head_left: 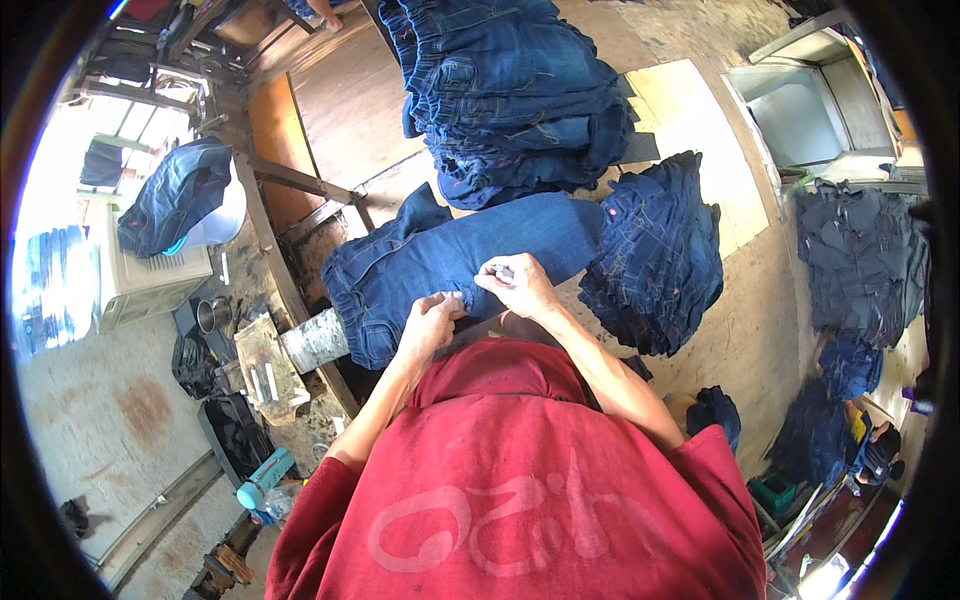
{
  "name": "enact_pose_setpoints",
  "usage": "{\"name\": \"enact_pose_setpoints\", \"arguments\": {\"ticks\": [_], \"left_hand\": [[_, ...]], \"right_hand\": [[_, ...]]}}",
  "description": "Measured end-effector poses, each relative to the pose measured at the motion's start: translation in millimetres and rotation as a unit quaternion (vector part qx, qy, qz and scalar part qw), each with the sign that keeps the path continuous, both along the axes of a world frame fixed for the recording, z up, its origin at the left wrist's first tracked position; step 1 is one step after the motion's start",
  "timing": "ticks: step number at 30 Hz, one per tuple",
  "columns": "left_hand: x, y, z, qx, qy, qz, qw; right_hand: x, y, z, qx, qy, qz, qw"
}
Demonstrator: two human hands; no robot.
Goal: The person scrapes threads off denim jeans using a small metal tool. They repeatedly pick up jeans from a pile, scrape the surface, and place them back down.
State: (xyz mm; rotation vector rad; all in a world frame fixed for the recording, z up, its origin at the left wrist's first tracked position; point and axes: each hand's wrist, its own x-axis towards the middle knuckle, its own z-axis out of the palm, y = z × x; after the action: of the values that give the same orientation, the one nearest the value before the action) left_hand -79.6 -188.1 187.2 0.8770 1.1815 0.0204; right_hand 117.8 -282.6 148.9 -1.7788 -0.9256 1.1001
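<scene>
A pair of blue jeans (470, 245) with a gathered waist lies drawn over a long rounded form, whose pale, scuffed end (315, 341) sticks out at the left. My left hand (430, 323) is closed against the near edge of the leg; what its fingers grip is hidden. Just to its right, my right hand (522, 287) rests on the denim, fingers curled round a small grey-white piece (502, 272) whose kind I cannot make out. Both hands touch the leg near its middle.
A tall pile of jeans (515, 95) stands beyond the form. More crumpled jeans (655, 255) lie at its right end. At left are a cluttered wooden bench (265, 365), a metal mug (213, 315) and a draped dark garment (178, 195). Dark garments (865, 265) are heaped far right.
</scene>
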Motion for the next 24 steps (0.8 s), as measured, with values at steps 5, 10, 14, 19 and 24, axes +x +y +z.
{"name": "enact_pose_setpoints", "arguments": {"ticks": [5,10,14,19,24], "left_hand": [[18,3,-1,0.037,0.034,-0.035,0.998],[17,-4,-10,0.081,0.020,-0.024,0.996],[3,-10,-12,0.033,0.041,0.012,0.999],[-7,-13,3,-0.026,0.004,0.103,0.994],[-6,-2,16,-0.052,0.008,0.064,0.997]], "right_hand": [[2,3,-1,-0.027,-0.016,0.011,0.999],[2,3,6,-0.021,-0.013,0.006,1.000],[-1,4,9,-0.027,-0.034,0.028,0.999],[1,2,2,-0.006,-0.047,0.014,0.999],[29,-32,-18,-0.004,-0.016,-0.120,0.993]]}}
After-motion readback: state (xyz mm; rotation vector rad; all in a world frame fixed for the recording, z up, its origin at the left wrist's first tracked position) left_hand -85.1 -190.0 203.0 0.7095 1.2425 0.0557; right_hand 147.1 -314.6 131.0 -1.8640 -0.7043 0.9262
